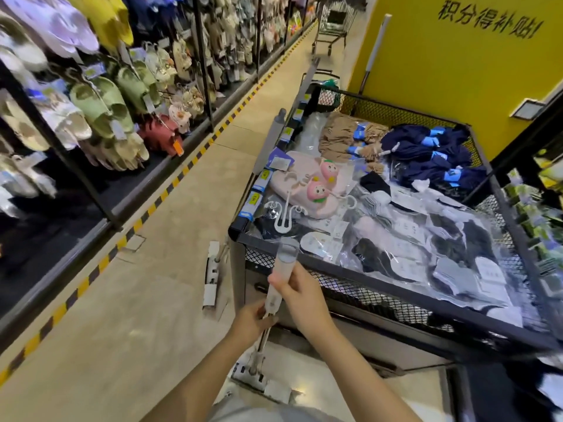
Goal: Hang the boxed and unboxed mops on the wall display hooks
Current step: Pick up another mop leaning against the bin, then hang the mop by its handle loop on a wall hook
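Both hands hold one mop upright, handle tip up, flat head down on the floor. The right hand wraps the handle high; the left hand grips lower. The wire bin beside it holds socks and pink slippers.

Single head-worn wide-angle view, looking forward and steeply down from above the near corner of the black mesh bin. The bin fills the right half at close range, its far rim receding toward the yellow wall behind it. Left of the bin the aisle floor runs away diagonally, bordered by slipper racks. Straight lines bow near the frame edges.
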`<state>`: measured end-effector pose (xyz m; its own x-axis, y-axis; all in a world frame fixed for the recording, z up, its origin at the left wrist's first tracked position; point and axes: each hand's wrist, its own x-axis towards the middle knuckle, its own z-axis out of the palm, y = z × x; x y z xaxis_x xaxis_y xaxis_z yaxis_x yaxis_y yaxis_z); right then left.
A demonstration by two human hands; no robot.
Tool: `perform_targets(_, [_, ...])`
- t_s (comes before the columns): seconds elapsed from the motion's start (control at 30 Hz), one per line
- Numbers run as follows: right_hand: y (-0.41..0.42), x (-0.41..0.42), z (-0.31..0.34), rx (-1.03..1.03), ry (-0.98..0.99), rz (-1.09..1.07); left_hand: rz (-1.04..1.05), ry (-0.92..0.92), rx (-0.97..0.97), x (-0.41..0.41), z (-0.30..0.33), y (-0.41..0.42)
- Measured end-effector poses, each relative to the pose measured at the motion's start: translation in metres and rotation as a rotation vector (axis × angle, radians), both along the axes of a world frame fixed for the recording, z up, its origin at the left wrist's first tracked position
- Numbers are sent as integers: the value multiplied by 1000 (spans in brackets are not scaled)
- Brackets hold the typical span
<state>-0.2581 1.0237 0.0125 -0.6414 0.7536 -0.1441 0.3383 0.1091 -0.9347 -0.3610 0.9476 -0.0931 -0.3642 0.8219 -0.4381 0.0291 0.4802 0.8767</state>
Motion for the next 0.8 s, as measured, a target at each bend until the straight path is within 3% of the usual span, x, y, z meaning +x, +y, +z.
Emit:
perform_targets(0.27, [-17, 15, 20, 66, 60, 165, 207, -3, 93, 27, 16, -31])
perform_targets(0.47, [-55, 17, 47, 175, 99, 466, 502, -13, 151, 49, 38, -83])
perform_targets(0.8, [-155, -14, 118, 118, 283, 865, 890, 143, 249, 64, 94, -200])
